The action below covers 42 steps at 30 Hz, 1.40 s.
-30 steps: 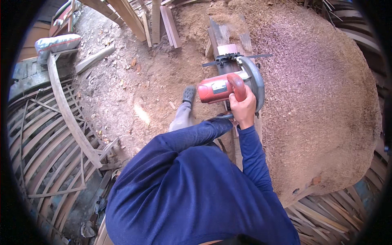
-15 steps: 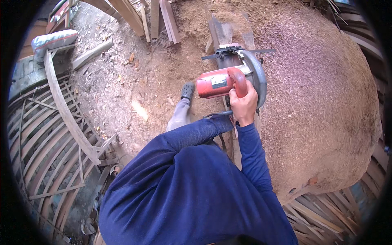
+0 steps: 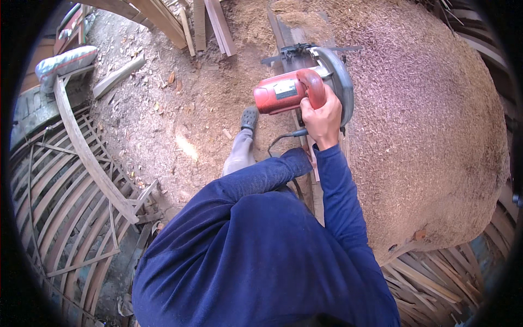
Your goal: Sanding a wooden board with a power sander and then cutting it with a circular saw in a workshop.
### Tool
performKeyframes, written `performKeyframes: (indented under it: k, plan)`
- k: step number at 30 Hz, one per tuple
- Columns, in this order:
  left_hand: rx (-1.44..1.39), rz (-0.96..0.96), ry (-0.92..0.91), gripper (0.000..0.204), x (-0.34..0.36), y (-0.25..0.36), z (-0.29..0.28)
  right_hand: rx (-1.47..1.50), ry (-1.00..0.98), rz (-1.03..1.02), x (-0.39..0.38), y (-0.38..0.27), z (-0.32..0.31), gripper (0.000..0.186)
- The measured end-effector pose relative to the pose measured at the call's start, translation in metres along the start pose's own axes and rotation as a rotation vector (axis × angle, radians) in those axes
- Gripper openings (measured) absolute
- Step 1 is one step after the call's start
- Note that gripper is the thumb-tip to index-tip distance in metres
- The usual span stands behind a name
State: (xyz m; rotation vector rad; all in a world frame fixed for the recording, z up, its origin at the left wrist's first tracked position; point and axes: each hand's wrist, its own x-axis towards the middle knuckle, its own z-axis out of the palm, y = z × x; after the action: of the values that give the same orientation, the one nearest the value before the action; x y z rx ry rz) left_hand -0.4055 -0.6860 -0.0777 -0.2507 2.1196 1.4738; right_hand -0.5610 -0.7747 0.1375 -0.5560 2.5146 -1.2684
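My right hand (image 3: 324,121) is wrapped round the rear handle of a red circular saw (image 3: 279,92). Its grey blade guard (image 3: 341,87) is on the right side, and the base lies over a long wooden plank (image 3: 299,35). A dark cord (image 3: 280,139) trails from the saw toward my left sleeve (image 3: 294,162). My left arm crosses in front of me, ending beside a narrow strip of wood (image 3: 315,172) just behind the saw. Only a sliver of my left hand (image 3: 308,153) shows there; its fingers are hidden.
A big mound of sawdust (image 3: 425,131) rises on the right. Lengths of timber (image 3: 220,30) lie ahead; a loose piece of wood (image 3: 119,75) is at the far left. Curved wooden ribs (image 3: 65,207) and a stuffed sack (image 3: 66,61) stand left. My shoe (image 3: 249,117) is near the saw.
The saw and my right hand have moved forward and slightly left along the plank. More of the wood strip behind the saw now shows. The left arm stays nearly in place.
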Motion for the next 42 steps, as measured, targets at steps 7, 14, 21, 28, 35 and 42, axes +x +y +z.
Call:
performKeyframes:
  k: [7,14,21,28,35,42]
  plan:
    - [0.125,0.279,0.093,0.031,-0.010,0.015,-0.017,-0.013,0.015,-0.065,0.024,0.000,0.011,0.018]
    - [0.008,0.111,0.118,0.030,-0.014,0.015,-0.022,-0.035,0.012,-0.015,0.042,-0.010,0.017,0.022]
    - [0.300,0.255,-0.015,0.025,-0.003,0.002,-0.010,-0.056,0.000,-0.066,0.069,-0.008,0.027,0.026]
    - [0.336,0.259,-0.020,0.020,-0.005,0.000,-0.008,-0.066,0.083,-0.150,0.109,-0.023,0.044,0.024]
    - [-0.495,-0.132,-0.112,0.080,-0.003,0.004,-0.004,0.195,0.215,-0.195,0.069,-0.032,-0.039,0.034]
    - [-0.114,0.114,-0.490,0.061,-0.102,0.020,-0.097,0.220,0.353,0.060,-0.094,-0.038,-0.187,0.041]
